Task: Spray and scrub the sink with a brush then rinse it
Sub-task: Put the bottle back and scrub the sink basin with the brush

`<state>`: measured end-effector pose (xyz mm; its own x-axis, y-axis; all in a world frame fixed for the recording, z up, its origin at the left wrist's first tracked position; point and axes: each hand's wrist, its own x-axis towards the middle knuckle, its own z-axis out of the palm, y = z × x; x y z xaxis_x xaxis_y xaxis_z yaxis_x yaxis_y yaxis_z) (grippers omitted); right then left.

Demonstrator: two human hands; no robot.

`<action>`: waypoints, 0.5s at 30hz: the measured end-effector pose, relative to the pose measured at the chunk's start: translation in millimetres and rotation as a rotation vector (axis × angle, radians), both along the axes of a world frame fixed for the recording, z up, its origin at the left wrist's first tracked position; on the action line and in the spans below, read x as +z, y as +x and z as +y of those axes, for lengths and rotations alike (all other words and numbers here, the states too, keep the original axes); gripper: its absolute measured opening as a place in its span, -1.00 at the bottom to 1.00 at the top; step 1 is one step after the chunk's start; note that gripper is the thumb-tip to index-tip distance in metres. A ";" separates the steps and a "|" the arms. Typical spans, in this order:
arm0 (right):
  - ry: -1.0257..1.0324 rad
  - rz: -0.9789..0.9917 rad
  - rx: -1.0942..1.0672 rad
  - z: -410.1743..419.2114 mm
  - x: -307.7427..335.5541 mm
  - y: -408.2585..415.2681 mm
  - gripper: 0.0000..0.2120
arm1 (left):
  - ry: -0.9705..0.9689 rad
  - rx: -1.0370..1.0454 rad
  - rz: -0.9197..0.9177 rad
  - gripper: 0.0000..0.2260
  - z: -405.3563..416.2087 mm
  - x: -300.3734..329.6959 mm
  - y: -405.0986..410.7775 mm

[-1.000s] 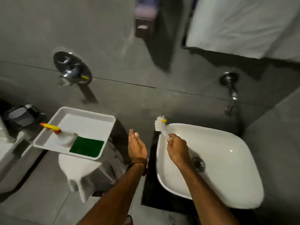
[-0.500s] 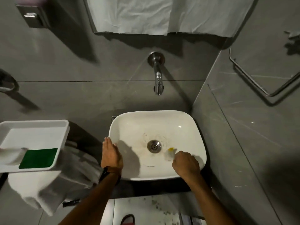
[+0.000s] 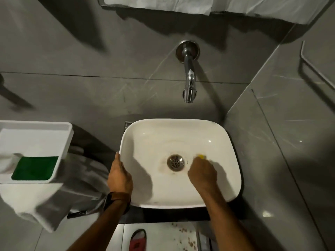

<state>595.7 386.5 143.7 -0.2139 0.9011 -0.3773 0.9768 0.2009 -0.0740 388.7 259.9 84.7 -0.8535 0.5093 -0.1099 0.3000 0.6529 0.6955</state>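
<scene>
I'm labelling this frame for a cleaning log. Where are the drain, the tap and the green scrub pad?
drain (image 3: 175, 162): head view, centre of the metal strainer.
tap (image 3: 188, 77): head view, middle of the chrome spout.
green scrub pad (image 3: 35, 168): head view, centre of its top face, in the white tray.

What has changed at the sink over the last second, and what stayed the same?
The right hand carried the brush from the sink's left rim down into the bowl, right of the drain. The left hand moved onto the left rim. The brush stayed gripped; the tap stays dry.
</scene>
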 end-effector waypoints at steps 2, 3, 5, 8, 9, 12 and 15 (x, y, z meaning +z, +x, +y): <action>-0.140 0.036 0.029 -40.7 -3.4 -8.2 -0.71 | 0.007 0.003 0.005 -0.57 -0.1 1.6 1.0; -0.195 0.062 0.081 -56.2 -0.1 -24.5 -0.72 | 0.009 0.002 0.007 -0.57 0.3 1.9 1.3; -0.206 0.170 0.148 -64.7 2.6 -63.3 -0.75 | 0.015 -0.001 0.008 -0.57 0.7 1.3 1.7; 0.153 0.227 0.092 -12.8 7.6 -72.3 -0.88 | 0.019 0.001 -0.007 -0.58 -0.5 0.2 2.6; 0.124 0.172 0.019 4.1 7.2 -54.0 -0.85 | 0.018 0.003 -0.014 -0.58 -0.3 0.5 3.5; 0.006 -0.024 -0.081 -4.5 -2.8 2.8 -0.73 | 0.020 0.013 -0.005 -0.58 -0.6 3.3 4.7; -0.125 0.035 0.063 -56.7 -8.4 -24.3 -0.75 | 0.019 0.012 0.018 -0.58 -0.3 3.6 4.5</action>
<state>571.4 329.8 135.2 -0.2835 0.8320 -0.4769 0.9590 0.2488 -0.1360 393.2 259.6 88.3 -0.8612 0.5010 -0.0854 0.3047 0.6434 0.7022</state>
